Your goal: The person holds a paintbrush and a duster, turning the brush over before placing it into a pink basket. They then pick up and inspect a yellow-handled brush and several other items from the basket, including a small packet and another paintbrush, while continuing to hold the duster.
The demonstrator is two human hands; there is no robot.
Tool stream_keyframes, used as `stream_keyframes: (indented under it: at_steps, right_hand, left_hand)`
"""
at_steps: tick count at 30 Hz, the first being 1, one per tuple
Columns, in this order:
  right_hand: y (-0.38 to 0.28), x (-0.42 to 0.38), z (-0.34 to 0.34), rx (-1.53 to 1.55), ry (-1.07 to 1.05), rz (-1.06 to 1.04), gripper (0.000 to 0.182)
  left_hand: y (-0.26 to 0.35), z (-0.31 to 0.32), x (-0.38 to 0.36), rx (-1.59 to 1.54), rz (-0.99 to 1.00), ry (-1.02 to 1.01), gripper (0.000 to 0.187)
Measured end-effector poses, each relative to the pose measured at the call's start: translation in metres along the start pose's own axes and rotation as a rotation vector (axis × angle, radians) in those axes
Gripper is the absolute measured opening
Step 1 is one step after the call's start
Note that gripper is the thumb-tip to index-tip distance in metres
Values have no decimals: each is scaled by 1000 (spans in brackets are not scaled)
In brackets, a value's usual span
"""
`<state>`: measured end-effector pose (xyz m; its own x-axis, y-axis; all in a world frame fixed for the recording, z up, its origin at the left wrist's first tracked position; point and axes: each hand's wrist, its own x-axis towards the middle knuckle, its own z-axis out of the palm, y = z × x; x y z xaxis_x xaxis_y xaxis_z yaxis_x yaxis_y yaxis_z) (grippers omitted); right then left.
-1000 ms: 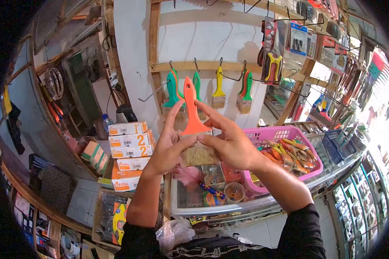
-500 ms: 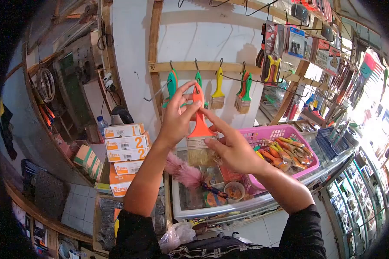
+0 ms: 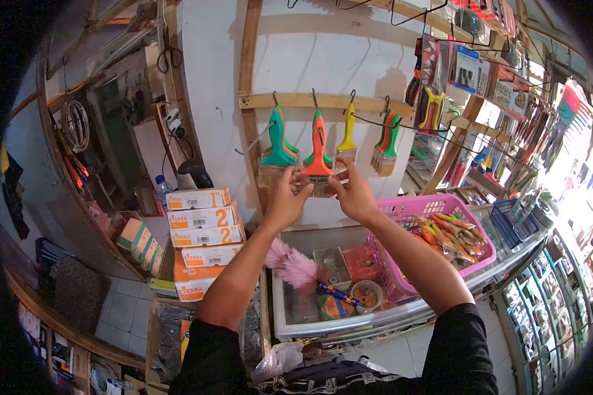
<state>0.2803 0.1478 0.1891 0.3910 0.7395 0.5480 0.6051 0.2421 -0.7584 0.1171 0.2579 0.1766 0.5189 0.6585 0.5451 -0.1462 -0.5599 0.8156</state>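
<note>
An orange-handled paintbrush [image 3: 318, 153] hangs upright, handle up, on the second hook of the wooden rail, in front of a green one. My left hand [image 3: 288, 201] pinches the lower left side of its bristle end. At the right side of the same end, my right hand [image 3: 353, 191] has its fingers closed on the brush. Green-handled brushes [image 3: 280, 148] hang to the left. A yellow brush [image 3: 347, 135] and a cluster of green and orange brushes [image 3: 387, 145] hang to the right.
Stacked Eterna boxes [image 3: 203, 218] stand at the left. A pink basket [image 3: 387, 262] of packed brushes rests on the glass counter [image 3: 296, 326], beside a pink feather duster [image 3: 295, 264]. Packaged tools [image 3: 466, 68] hang at upper right, with a blue basket [image 3: 510, 224] below.
The orange brush has moved away from me onto the hook at the rail. Both hands have moved forward, and my left hand has gone from the handle top down to the bristle end.
</note>
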Motion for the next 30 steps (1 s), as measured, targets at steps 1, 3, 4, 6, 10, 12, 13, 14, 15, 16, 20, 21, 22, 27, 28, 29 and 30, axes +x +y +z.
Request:
stream_keyframes:
  at_steps: [1, 3, 4, 6, 10, 12, 13, 14, 15, 16, 20, 21, 22, 27, 28, 29, 30]
  right_hand:
    - [2, 4, 2, 3, 22, 11, 56]
    - [5, 11, 6, 10, 63, 38, 51]
    - [14, 16, 8, -13, 75, 31, 52]
    - [43, 30, 13, -61, 99, 15, 54]
    - [57, 44, 13, -149, 132, -72, 46]
    - [48, 44, 13, -82, 118, -74, 39]
    - [42, 43, 12, -62, 102, -31, 38]
    - [35, 41, 12, -41, 84, 13, 36]
    - [33, 40, 12, -19, 67, 55, 35]
    - [34, 40, 12, -29, 68, 49, 35]
    - [46, 41, 15, -58, 60, 26, 38]
    - [41, 39, 14, -63, 56, 24, 39]
    - [37, 37, 10, -45, 7, 60, 41]
    - [37, 21, -14, -178, -146, -62, 49]
    - [26, 13, -24, -190, -178, -81, 50]
    - [14, 1, -36, -201, -210, -100, 51]
    - [6, -9, -46, -213, -240, -117, 52]
  left_hand:
    - [-2, 1, 1, 46, -5, 26, 45]
    - [-5, 2, 8, 101, -12, 48, 46]
    - [-8, 4, 11, 127, -17, 59, 46]
    - [-18, 9, 15, 174, 61, 158, 48]
    - [-26, 15, 20, 406, 236, 284, 52]
    - [-30, 18, 23, 255, 168, 242, 54]
    - [-32, 18, 24, 180, 132, 221, 55]
    - [-33, 18, 25, 190, 117, 211, 55]
    - [-33, 17, 26, 200, 102, 202, 55]
    - [-32, 15, 27, 209, 87, 193, 56]
    - [-30, 14, 24, 225, 66, 192, 53]
    - [-30, 14, 23, 271, 56, 200, 53]
    - [-30, 14, 22, 317, 47, 208, 52]
    - [-13, 14, 0, 446, 120, 351, 48]
    - [-11, 17, -7, 516, 206, 427, 47]
    - [-6, 22, -13, 509, 309, 482, 41]
    - [-1, 28, -21, 483, 318, 440, 39]
